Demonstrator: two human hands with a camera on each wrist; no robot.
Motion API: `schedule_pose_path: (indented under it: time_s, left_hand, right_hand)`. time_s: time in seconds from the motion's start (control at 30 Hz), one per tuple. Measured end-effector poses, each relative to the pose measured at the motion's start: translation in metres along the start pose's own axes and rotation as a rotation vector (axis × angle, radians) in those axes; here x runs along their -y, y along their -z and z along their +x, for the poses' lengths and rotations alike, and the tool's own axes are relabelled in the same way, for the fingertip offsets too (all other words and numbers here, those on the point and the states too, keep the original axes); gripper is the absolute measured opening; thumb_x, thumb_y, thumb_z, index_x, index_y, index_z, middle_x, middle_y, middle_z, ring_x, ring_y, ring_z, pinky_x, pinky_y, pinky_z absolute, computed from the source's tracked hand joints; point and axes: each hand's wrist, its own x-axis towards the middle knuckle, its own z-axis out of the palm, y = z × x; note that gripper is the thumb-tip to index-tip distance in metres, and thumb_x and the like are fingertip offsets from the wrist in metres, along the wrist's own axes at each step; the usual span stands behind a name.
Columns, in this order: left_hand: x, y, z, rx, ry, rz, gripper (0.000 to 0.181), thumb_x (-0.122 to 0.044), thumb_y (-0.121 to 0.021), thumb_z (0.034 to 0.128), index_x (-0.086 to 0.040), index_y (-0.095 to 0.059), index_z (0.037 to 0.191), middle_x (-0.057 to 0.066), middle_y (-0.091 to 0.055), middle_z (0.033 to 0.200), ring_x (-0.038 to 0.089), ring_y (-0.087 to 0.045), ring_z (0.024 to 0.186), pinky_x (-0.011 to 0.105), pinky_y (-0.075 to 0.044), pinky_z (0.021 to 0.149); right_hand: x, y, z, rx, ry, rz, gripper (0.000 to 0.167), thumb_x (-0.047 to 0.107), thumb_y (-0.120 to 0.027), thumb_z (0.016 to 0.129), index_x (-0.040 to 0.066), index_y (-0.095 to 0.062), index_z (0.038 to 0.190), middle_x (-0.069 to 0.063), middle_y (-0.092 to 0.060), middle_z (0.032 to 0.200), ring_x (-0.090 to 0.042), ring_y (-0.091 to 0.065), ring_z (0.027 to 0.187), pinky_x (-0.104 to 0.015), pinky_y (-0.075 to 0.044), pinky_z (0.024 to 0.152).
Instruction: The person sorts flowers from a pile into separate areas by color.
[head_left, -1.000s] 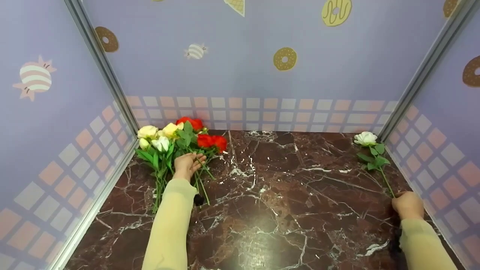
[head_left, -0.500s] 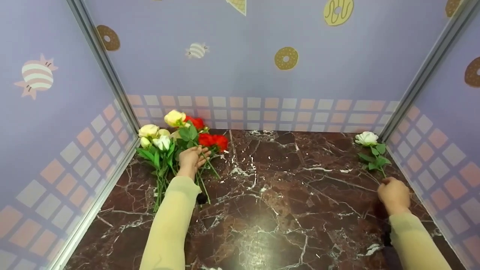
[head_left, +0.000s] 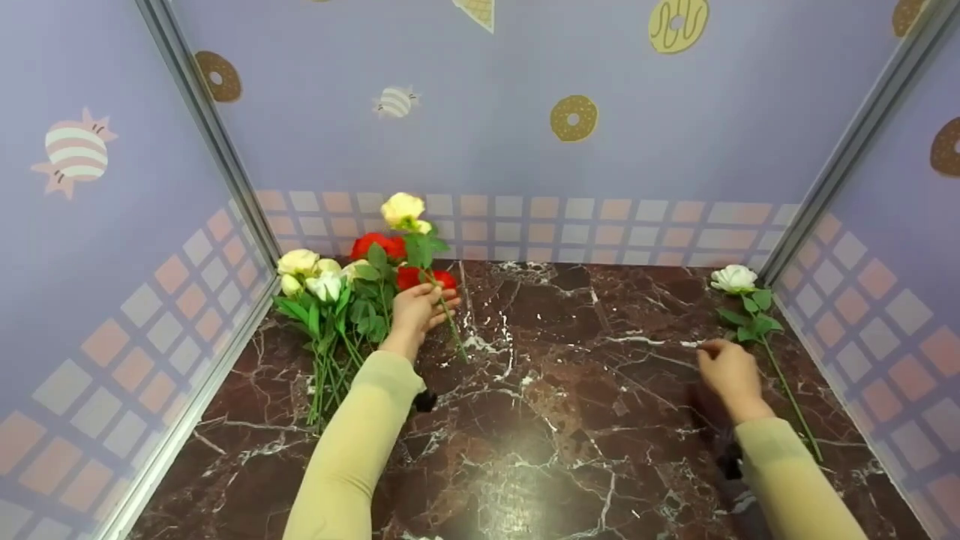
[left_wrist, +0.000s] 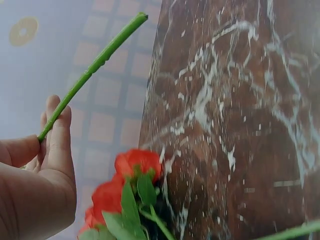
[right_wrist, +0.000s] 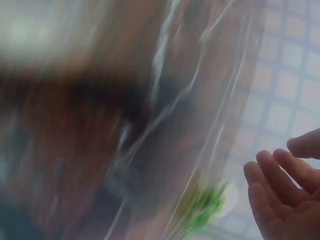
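My left hand (head_left: 420, 309) pinches the green stem of a pale yellow rose (head_left: 403, 209) between thumb and fingers. The bloom stands up above the red flowers (head_left: 375, 246), and in the left wrist view the bare stem end (left_wrist: 100, 60) sticks out past the fingers. My right hand (head_left: 733, 377) hovers over the table, left of a single white rose (head_left: 733, 279) that lies near the right wall. Its fingers (right_wrist: 270, 175) are relaxed and hold nothing. The right wrist view is blurred.
A heap of flowers lies at the back left, with a cream rose (head_left: 297, 262), a white flower (head_left: 325, 286) and crossed stems. Dark marbled table (head_left: 570, 420) lies between the hands. Patterned panels (head_left: 480, 135) enclose the back and both sides.
The left hand has lifted the yellow rose out of the heap and moved it right. The right hand has let go of the white rose's stem and moved left; that rose stays put.
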Motion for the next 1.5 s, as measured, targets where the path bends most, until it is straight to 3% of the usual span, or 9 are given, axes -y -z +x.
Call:
schedule_pose_path:
  time_s: [0.13,0.3,0.47,0.6,0.7,0.93,1.17,1.27,1.5]
  left_hand:
    - [0.004,-0.014,-0.004,0.024,-0.003,0.015,0.029,-0.007,-0.056,0.1061,0.000,-0.063,0.134,0.024,-0.069,0.130,0.016,-0.077,0.088,0.036,-0.065,0.088]
    - [0.014,-0.030,-0.009,0.064,-0.013,0.005,0.027,-0.004,-0.056,0.1052,0.004,-0.064,0.130,0.027,-0.070,0.126,0.021,-0.078,0.092,0.039,-0.065,0.089]
    - [0.026,-0.044,-0.014,0.106,0.001,-0.002,0.027,-0.004,-0.056,0.1051,0.003,-0.065,0.129,0.027,-0.071,0.124,0.024,-0.078,0.095,0.044,-0.062,0.096]
    - [0.034,-0.055,-0.020,0.146,0.004,0.020,0.025,-0.005,-0.056,0.1053,0.003,-0.066,0.127,0.024,-0.073,0.120,0.027,-0.078,0.100,0.038,-0.065,0.088]
    - [0.040,-0.062,-0.023,0.173,0.002,0.048,0.025,-0.005,-0.056,0.1056,0.003,-0.065,0.128,0.023,-0.074,0.118,0.026,-0.078,0.100,0.035,-0.066,0.083]
    - [0.052,-0.079,-0.029,0.229,0.010,0.041,0.027,-0.003,-0.054,0.1056,0.005,-0.063,0.129,0.025,-0.073,0.120,0.027,-0.077,0.102,0.045,-0.061,0.099]
    - [0.058,-0.094,-0.034,0.282,0.034,0.032,0.026,-0.003,-0.054,0.1057,0.007,-0.063,0.128,0.026,-0.073,0.120,0.030,-0.076,0.107,0.047,-0.059,0.101]
    - [0.061,-0.098,-0.035,0.296,0.036,0.038,0.027,-0.003,-0.054,0.1055,0.007,-0.063,0.129,0.026,-0.073,0.120,0.032,-0.075,0.110,0.045,-0.061,0.098]
    - [0.066,-0.105,-0.040,0.313,0.039,0.040,0.028,-0.002,-0.052,0.1058,0.009,-0.062,0.130,0.029,-0.071,0.123,0.035,-0.074,0.112,0.044,-0.062,0.096]
  right_hand:
    - [0.019,-0.013,-0.002,0.004,0.035,0.078,0.033,0.015,-0.059,0.101,-0.008,-0.069,0.123,-0.033,-0.069,0.120,-0.050,-0.066,0.107,-0.062,-0.054,0.094]
    - [0.043,-0.031,-0.009,0.017,0.075,0.153,0.028,0.011,-0.062,0.099,-0.008,-0.072,0.117,-0.031,-0.072,0.115,-0.046,-0.069,0.103,-0.057,-0.056,0.092]
    - [0.072,-0.052,-0.018,0.055,0.101,0.260,0.023,0.007,-0.066,0.097,-0.008,-0.074,0.112,-0.027,-0.075,0.106,-0.025,-0.071,0.084,-0.033,-0.058,0.078]
    - [0.093,-0.070,-0.026,0.110,0.101,0.385,0.021,0.003,-0.066,0.096,-0.010,-0.073,0.111,-0.026,-0.076,0.100,-0.015,-0.069,0.073,-0.018,-0.053,0.065]
    - [0.110,-0.082,-0.033,0.145,0.095,0.474,0.021,0.001,-0.066,0.096,-0.012,-0.072,0.112,-0.026,-0.077,0.100,-0.024,-0.074,0.076,-0.019,-0.058,0.066]
    - [0.146,-0.103,-0.048,0.216,0.082,0.677,0.022,-0.001,-0.065,0.097,-0.015,-0.071,0.113,-0.031,-0.075,0.101,-0.029,-0.078,0.080,-0.038,-0.066,0.074]
    - [0.170,-0.113,-0.058,0.271,0.048,0.758,0.026,0.004,-0.063,0.100,-0.015,-0.068,0.118,-0.030,-0.075,0.104,-0.026,-0.078,0.081,-0.033,-0.066,0.071]
    - [0.176,-0.116,-0.061,0.285,0.044,0.769,0.028,0.004,-0.063,0.101,-0.015,-0.067,0.121,-0.029,-0.075,0.105,-0.026,-0.077,0.080,-0.035,-0.066,0.073]
    - [0.183,-0.118,-0.067,0.318,0.058,0.791,0.030,-0.001,-0.064,0.099,-0.018,-0.064,0.123,-0.031,-0.075,0.106,-0.021,-0.076,0.082,-0.024,-0.063,0.070]
